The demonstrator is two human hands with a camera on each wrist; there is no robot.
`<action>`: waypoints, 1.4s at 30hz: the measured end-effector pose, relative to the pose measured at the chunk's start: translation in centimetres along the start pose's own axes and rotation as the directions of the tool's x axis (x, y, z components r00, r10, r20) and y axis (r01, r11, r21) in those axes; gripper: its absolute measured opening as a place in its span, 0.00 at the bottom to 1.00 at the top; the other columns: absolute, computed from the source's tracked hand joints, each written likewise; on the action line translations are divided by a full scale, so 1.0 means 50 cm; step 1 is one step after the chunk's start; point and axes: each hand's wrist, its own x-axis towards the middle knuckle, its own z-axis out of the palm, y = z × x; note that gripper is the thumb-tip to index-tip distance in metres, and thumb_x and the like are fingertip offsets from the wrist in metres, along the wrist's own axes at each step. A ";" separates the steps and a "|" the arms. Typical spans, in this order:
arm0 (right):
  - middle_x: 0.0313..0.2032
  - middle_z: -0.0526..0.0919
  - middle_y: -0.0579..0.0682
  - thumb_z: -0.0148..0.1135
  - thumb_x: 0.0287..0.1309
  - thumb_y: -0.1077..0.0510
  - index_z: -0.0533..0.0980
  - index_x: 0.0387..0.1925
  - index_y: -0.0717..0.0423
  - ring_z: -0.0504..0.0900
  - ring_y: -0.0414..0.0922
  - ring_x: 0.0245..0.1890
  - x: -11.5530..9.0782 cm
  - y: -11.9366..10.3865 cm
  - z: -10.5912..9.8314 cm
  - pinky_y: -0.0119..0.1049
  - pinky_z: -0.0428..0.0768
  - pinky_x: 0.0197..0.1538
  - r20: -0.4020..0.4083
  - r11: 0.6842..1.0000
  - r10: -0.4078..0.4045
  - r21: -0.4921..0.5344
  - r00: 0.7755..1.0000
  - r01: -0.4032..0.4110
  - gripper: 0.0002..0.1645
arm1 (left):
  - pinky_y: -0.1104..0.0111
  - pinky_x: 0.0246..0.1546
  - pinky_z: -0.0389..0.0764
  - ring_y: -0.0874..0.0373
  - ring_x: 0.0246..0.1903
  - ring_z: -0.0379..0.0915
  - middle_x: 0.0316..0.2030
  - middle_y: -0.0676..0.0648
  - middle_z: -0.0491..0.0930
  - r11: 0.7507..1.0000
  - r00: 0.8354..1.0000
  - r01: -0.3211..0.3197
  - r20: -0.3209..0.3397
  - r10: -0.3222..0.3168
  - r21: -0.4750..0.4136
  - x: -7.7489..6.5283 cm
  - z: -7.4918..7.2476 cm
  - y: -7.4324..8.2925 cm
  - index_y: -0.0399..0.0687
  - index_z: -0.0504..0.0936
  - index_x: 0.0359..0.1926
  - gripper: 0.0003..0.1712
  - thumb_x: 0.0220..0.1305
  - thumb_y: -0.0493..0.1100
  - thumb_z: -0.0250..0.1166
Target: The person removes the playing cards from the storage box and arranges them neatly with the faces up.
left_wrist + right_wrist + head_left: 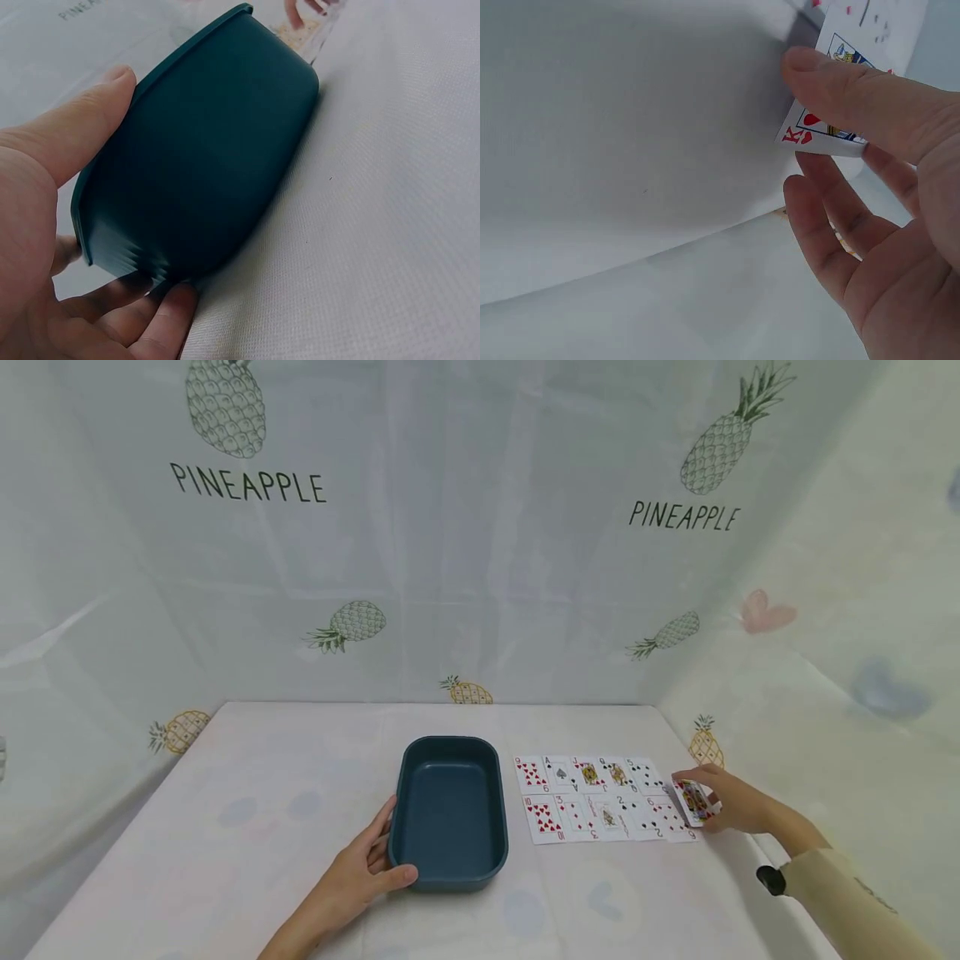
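Note:
My left hand (347, 883) grips the near left side of a dark teal rectangular tub (450, 814). The thumb lies over the rim, and in the left wrist view the other fingers curl under the tub's wall (202, 135). Nothing lies inside the tub. At the right end of two rows of face-up playing cards, my right hand (746, 803) pinches a king of hearts (692, 802) between thumb and fingers. That card is tilted, and its K corner (793, 136) shows below the thumb in the right wrist view. It overlaps the rows' right end in the head view.
The upper row includes a nine of hearts (531, 774) and an ace of spades (560, 774); the lower starts with a ten of hearts (543, 819). A white patterned cloth (300, 777) covers the table. Pineapple-print sheets (450, 568) hang behind and at both sides.

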 end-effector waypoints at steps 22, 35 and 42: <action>0.63 0.74 0.63 0.82 0.38 0.69 0.76 0.68 0.59 0.80 0.58 0.52 -0.012 0.006 -0.003 0.47 0.83 0.48 0.068 0.996 0.026 -0.092 0.997 -0.020 0.49 | 0.69 0.63 0.81 0.38 0.77 0.61 0.82 0.32 0.52 0.999 1.000 -0.011 0.015 0.011 -0.030 -0.001 0.002 -0.006 0.65 0.42 0.87 0.57 0.73 0.43 0.71; 0.61 0.75 0.61 0.81 0.36 0.70 0.78 0.68 0.56 0.77 0.60 0.56 0.000 0.003 0.002 0.49 0.80 0.51 0.076 0.991 0.059 -0.124 0.995 -0.049 0.50 | 0.70 0.63 0.80 0.38 0.77 0.61 0.82 0.32 0.53 1.000 1.000 -0.014 0.004 0.014 -0.018 -0.001 0.003 -0.007 0.65 0.42 0.87 0.57 0.72 0.43 0.72; 0.62 0.74 0.63 0.81 0.38 0.70 0.78 0.68 0.55 0.76 0.65 0.59 0.002 0.002 0.003 0.57 0.81 0.53 0.083 0.991 0.082 -0.114 0.993 -0.072 0.49 | 0.69 0.63 0.81 0.38 0.77 0.62 0.81 0.32 0.53 1.000 1.000 -0.009 -0.002 0.009 -0.010 -0.001 0.003 -0.005 0.65 0.43 0.87 0.57 0.72 0.44 0.72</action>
